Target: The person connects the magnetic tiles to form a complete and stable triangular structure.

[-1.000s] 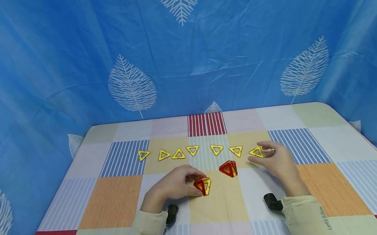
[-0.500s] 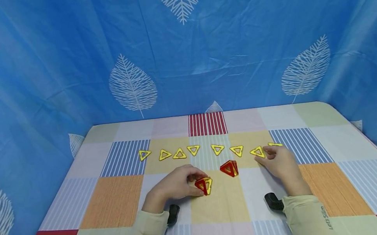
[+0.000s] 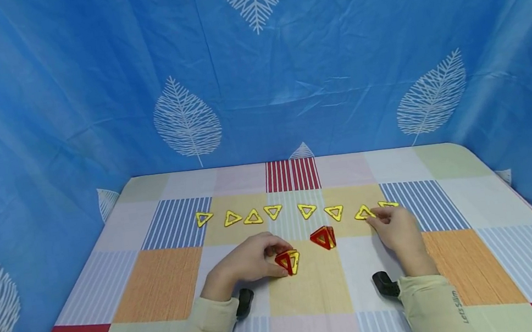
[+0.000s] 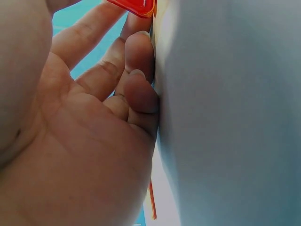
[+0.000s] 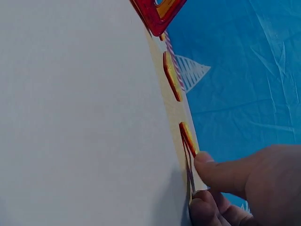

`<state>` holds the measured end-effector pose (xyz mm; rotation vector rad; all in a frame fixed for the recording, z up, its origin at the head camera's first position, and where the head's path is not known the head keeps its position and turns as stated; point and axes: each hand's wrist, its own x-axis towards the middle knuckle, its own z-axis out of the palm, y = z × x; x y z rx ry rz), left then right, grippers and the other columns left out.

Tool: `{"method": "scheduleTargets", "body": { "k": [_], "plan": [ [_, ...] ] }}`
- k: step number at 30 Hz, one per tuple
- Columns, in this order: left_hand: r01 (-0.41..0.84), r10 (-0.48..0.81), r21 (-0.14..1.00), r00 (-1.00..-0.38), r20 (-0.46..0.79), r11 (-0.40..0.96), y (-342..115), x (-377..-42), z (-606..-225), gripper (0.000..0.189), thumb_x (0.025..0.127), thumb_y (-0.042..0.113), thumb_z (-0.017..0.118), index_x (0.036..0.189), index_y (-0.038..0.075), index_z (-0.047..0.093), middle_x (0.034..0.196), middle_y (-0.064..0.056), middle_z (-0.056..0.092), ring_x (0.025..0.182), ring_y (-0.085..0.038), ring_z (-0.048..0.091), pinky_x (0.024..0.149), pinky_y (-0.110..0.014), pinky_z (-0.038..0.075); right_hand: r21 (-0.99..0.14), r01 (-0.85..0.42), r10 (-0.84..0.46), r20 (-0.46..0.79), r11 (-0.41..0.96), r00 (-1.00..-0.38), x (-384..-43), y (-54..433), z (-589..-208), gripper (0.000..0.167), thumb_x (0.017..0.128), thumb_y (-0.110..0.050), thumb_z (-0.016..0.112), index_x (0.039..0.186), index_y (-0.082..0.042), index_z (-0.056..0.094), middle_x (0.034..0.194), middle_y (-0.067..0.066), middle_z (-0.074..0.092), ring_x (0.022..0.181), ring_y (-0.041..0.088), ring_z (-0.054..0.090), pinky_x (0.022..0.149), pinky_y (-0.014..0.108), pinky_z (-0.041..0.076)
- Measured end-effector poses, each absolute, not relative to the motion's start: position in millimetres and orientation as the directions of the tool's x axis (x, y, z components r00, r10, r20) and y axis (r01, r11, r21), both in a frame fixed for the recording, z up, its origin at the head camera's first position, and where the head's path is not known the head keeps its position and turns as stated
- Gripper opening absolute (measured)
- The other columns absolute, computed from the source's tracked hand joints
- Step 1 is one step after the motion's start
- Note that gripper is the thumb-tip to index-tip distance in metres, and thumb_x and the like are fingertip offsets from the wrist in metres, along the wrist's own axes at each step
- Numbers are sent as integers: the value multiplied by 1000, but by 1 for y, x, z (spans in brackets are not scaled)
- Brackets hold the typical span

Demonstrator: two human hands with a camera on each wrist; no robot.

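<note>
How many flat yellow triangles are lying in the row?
8: six lie free, one at the right hand, one partly hidden behind it.

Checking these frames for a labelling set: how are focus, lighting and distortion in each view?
Head view: evenly lit, sharp, soft shadows, walls bowed by the wide lens. Left wrist view: left hand fills the frame, soft and close, tablecloth a featureless blur. Right wrist view: steeply tilted, yellow triangles edge-on, right hand slightly soft.
</note>
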<state>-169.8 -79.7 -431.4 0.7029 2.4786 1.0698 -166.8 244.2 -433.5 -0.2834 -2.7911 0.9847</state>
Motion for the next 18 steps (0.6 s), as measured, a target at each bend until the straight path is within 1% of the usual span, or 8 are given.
{"method": "scheduleTargets", "body": {
  "k": [4,5,7,9,11,13,14,18],
  "plan": [
    [304,565,745,-817,-117,594,-80,-170,-432,39,80,17,87,116,19,73,100,8,57,92,-15,51,83,-34,46,-656,91,227,126,749,-966,-167,242,-433,32,95,-11,69,122,6,68,113,26,68,100,39,65,84,51,51],
    [305,564,744,-817,-116,595,-80,-169,-432,38,80,17,87,116,19,73,100,9,57,92,-15,51,83,-34,46,-664,87,229,129,742,-965,-167,241,-432,32,96,-12,69,123,6,68,113,26,69,100,38,66,83,49,52],
    [307,565,744,-817,-114,593,-80,-169,-432,38,80,17,87,115,19,73,100,9,57,92,-15,51,83,-34,46,-683,83,237,134,726,-962,-168,240,-431,33,96,-14,69,124,4,68,111,24,70,98,36,68,78,44,54],
    [305,565,746,-817,-113,591,-80,-169,-431,38,80,17,87,115,19,73,100,8,57,92,-15,51,83,-34,46,-716,76,240,131,694,-962,-168,238,-429,34,97,-17,70,124,4,68,109,23,71,93,32,70,71,36,55],
    [302,563,748,-818,-114,590,-80,-169,-430,39,80,17,87,115,19,73,100,8,57,92,-16,51,83,-34,46,-742,67,242,131,667,-961,-168,237,-428,35,97,-20,70,124,3,68,108,21,72,88,28,71,64,28,53],
    [298,561,749,-819,-117,592,-79,-169,-430,38,80,16,87,115,19,73,100,8,57,92,-16,51,83,-34,46,-770,48,237,137,637,-962,-168,236,-427,36,97,-22,71,123,2,69,108,21,72,85,27,72,61,22,52],
    [297,560,748,-820,-118,593,-79,-169,-429,38,80,16,87,115,19,73,100,8,57,93,-16,51,83,-34,46,-781,37,234,142,624,-962,-168,235,-426,36,96,-23,71,123,2,70,108,20,72,85,27,72,61,20,52],
    [291,557,749,-821,-123,595,-79,-168,-428,38,80,16,87,115,19,73,100,8,57,93,-16,51,83,-34,46,-809,0,218,158,588,-963,-168,234,-424,36,94,-27,75,120,-3,72,108,16,73,95,27,72,69,15,49]
  ]
}}
